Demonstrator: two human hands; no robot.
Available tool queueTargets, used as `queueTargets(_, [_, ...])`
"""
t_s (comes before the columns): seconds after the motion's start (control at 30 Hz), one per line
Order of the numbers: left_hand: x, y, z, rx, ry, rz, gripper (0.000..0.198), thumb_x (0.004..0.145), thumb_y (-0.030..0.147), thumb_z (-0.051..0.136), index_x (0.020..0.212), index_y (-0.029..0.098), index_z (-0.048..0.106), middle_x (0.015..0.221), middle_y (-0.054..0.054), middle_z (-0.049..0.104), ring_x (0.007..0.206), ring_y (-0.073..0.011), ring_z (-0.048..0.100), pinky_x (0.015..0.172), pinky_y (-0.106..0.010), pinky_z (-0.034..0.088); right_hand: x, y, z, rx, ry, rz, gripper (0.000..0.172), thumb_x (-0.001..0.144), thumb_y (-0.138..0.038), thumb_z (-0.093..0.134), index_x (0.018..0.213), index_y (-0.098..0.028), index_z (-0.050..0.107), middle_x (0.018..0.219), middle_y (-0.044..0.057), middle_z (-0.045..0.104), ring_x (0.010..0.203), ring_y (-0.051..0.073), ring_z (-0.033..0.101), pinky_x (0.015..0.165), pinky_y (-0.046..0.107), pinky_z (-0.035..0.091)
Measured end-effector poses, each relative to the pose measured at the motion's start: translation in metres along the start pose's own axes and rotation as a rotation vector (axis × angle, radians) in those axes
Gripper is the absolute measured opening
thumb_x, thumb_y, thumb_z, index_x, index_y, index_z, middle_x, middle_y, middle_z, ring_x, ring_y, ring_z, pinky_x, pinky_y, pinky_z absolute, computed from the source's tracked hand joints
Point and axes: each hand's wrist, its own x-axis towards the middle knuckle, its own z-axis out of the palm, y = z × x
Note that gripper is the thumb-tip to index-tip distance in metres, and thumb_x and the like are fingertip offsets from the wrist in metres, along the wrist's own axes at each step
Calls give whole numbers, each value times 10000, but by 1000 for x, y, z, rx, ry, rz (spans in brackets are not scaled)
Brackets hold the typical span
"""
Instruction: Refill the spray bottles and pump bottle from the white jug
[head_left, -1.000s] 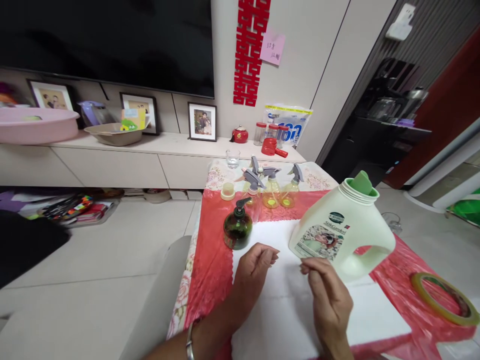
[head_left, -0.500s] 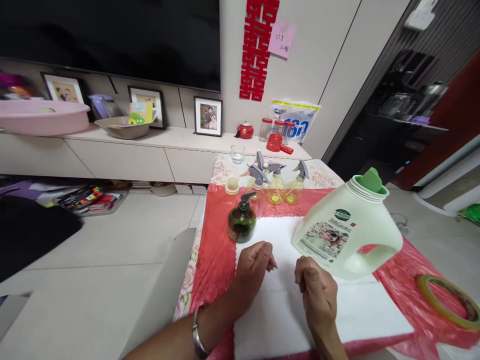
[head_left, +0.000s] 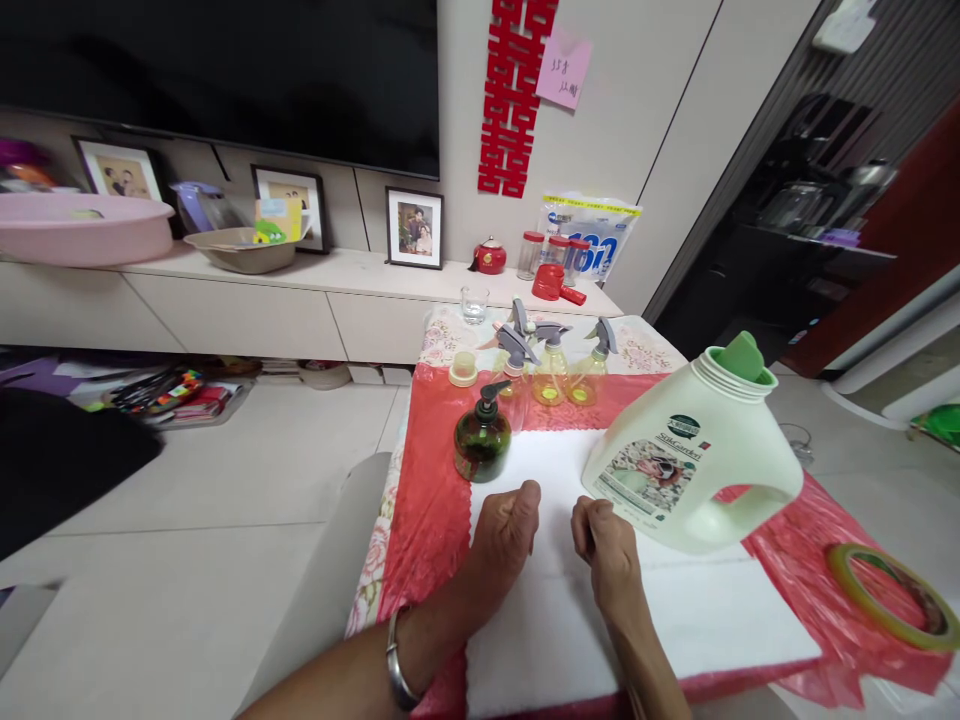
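Note:
My left hand (head_left: 506, 540) is curled into a loose fist above a white cloth (head_left: 547, 640), just in front of a dark green pump bottle (head_left: 482, 445). My right hand (head_left: 609, 550) is also closed, over the same cloth, its knuckles near the base of a large pale green jug (head_left: 675, 470). I see nothing in either fist, and the hands are apart. The jug stands upright without its outer cap, a green spout showing in its mouth. Behind the pump bottle stand several clear spray bottles (head_left: 551, 375) with grey trigger heads.
A pale cap (head_left: 463, 370) and a small glass (head_left: 474, 304) sit at the table's far left. A roll of yellow tape (head_left: 892, 598) lies at the right on the red plastic sheet (head_left: 427, 480). A low cabinet (head_left: 262, 310) borders the table's far end.
My right hand has moved left and slightly up, closer to my left hand, and has turned with its fingers more tightly curled. My left hand has turned slightly, its fingertips tucked in.

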Motion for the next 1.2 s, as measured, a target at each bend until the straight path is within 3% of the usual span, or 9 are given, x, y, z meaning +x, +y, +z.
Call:
queueTargets(0.23, [4,3,2,56,57,-66,657,869,809,240,535,247,295,507,51,287,515,-124,303,550,-324,240,2,8,1,14,-1,93,702,981,-721,255,526,-195,350,528,-8,292,500,96,268,503,286,204])
queueTargets(0.43, [4,4,1,65,35,-65,652,894,774,220,523,246,309,493,43,312,513,-128,326,560,-322,280,2,13,1,14,9,129,693,982,-714,266,539,-190,358,540,-11,283,519,98,262,526,288,199])
queueTargets(1.2, [6,2,2,93,47,-54,654,877,795,207,522,253,293,491,44,303,507,-129,323,545,-324,270,2,7,0,-38,2,132,706,964,-748,254,530,-198,341,530,-7,293,515,102,278,526,287,218])
